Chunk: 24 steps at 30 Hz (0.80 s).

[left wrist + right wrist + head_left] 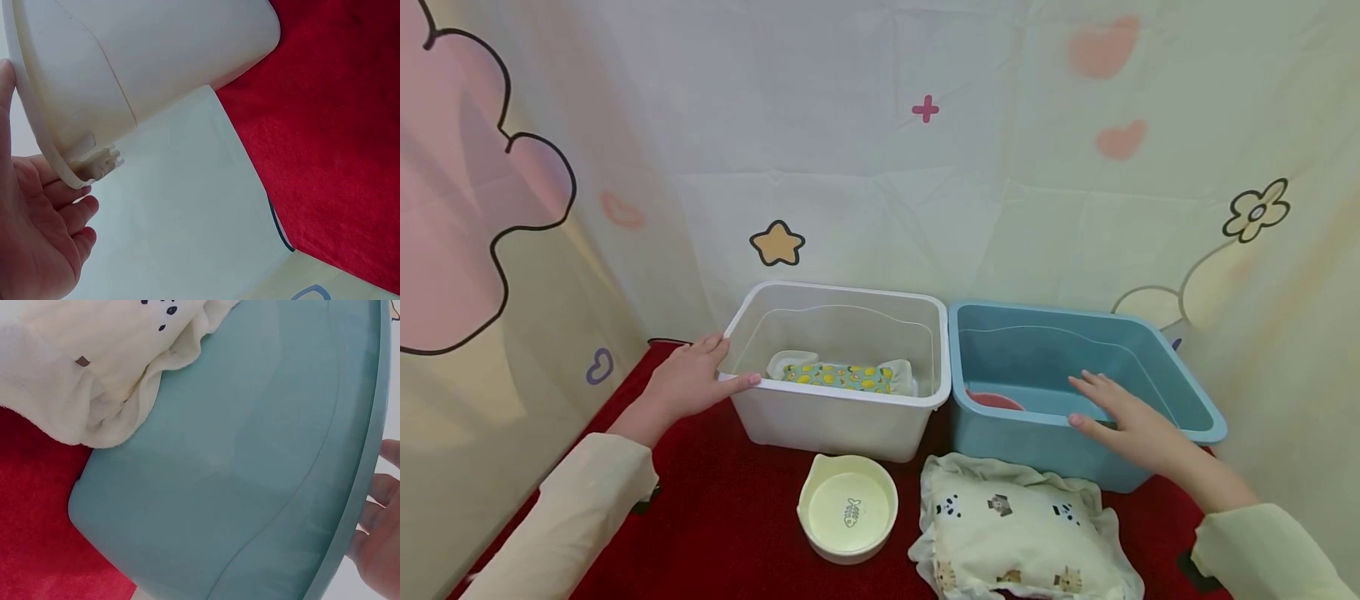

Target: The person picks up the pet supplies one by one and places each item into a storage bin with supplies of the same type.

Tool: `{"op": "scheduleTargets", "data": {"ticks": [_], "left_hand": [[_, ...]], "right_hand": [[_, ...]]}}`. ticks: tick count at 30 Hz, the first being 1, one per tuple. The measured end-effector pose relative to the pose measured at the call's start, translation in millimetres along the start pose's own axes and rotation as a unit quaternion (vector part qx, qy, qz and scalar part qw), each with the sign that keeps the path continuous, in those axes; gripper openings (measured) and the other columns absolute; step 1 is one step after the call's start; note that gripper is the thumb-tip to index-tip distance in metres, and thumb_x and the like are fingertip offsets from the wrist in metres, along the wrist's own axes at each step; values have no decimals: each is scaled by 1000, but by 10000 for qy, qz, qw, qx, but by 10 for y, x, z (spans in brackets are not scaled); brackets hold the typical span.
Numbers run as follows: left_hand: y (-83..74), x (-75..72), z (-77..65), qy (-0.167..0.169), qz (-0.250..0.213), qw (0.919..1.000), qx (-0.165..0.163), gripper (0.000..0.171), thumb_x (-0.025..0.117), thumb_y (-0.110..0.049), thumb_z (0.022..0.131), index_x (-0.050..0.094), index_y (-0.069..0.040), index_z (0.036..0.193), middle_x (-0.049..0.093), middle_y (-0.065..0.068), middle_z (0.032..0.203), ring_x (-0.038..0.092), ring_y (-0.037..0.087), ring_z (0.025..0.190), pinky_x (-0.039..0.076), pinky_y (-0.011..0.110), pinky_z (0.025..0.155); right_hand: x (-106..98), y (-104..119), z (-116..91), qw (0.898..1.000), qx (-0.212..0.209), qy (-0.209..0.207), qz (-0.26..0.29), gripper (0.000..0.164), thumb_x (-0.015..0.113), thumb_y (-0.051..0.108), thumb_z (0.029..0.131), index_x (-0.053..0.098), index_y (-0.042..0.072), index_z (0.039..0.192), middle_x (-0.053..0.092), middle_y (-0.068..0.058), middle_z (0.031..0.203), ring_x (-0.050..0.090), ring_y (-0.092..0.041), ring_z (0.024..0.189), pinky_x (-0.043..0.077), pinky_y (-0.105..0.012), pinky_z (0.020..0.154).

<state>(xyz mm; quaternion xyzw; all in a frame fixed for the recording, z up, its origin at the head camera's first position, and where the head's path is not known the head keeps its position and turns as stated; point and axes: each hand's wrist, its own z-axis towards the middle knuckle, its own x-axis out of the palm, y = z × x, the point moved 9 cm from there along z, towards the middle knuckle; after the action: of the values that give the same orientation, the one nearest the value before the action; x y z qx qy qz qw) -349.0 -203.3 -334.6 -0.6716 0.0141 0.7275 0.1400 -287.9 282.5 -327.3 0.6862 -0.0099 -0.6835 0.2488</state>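
Note:
My left hand (688,379) rests at the near left corner of a white plastic bin (827,423). Its thumb lies along the front rim and the other fingers along the left side; in the left wrist view the hand (44,231) is at the bin's rim (37,125). A lemon-patterned, frilled cloth item (838,377) lies inside that bin. Over the front rim of a blue bin (1030,442) is my right hand (1131,421), fingers extended and holding nothing. Part of a pink-red object (994,401) shows inside the blue bin; the front wall hides the rest.
In front of the white bin sits a pale yellow bowl (850,508) with a fish drawing. A cream frilled pillow (1018,533) with animal prints lies before the blue bin. Red cloth (715,517) covers the surface, and a printed curtain (865,125) hangs behind.

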Motion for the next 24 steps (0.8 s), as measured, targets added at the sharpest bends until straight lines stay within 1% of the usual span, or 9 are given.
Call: {"op": "scheduleTargets", "data": {"ticks": [3, 6, 13, 18, 24], "left_hand": [[5, 4, -8, 50, -83, 9999, -70, 94, 36, -73, 76, 28, -1, 137, 27, 25, 140, 32, 45, 120, 35, 61, 89], [2, 0, -12, 53, -100, 9999, -69, 94, 36, -72, 76, 28, 0, 137, 28, 25, 139, 31, 45, 121, 33, 61, 91], [-17, -7, -9, 35, 33, 10000, 0, 93, 37, -70, 77, 29, 2, 136, 29, 27, 138, 29, 43, 123, 30, 60, 95], [-13, -2, -2, -3, 7, 10000, -2, 94, 37, -71, 76, 30, 2, 135, 30, 27, 137, 29, 43, 123, 29, 60, 96], [-11, -9, -2, -33, 104, 9999, 31, 94, 37, -71, 76, 31, 2, 135, 31, 27, 137, 28, 42, 125, 25, 58, 100]], "right_hand": [[16, 26, -5, 10000, -81, -16, 28, 67, 52, 42, 86, 28, 6, 138, 22, -24, 142, 15, -45, 130, 20, -68, 92], [21, 55, -13, 9999, -147, -29, 51, 66, 52, 40, 86, 28, 6, 138, 22, -24, 142, 16, -45, 129, 21, -68, 92], [25, 131, -38, 9996, -283, -80, 22, 65, 54, 37, 86, 29, 8, 138, 24, -23, 142, 18, -44, 129, 23, -68, 91], [32, 176, -49, 9992, -380, -106, 20, 64, 54, 37, 85, 30, 9, 138, 25, -23, 142, 18, -44, 129, 22, -68, 91], [46, 212, -54, 9989, -458, -106, 19, 64, 54, 38, 85, 31, 10, 137, 25, -22, 142, 18, -44, 129, 23, -67, 92]]}}
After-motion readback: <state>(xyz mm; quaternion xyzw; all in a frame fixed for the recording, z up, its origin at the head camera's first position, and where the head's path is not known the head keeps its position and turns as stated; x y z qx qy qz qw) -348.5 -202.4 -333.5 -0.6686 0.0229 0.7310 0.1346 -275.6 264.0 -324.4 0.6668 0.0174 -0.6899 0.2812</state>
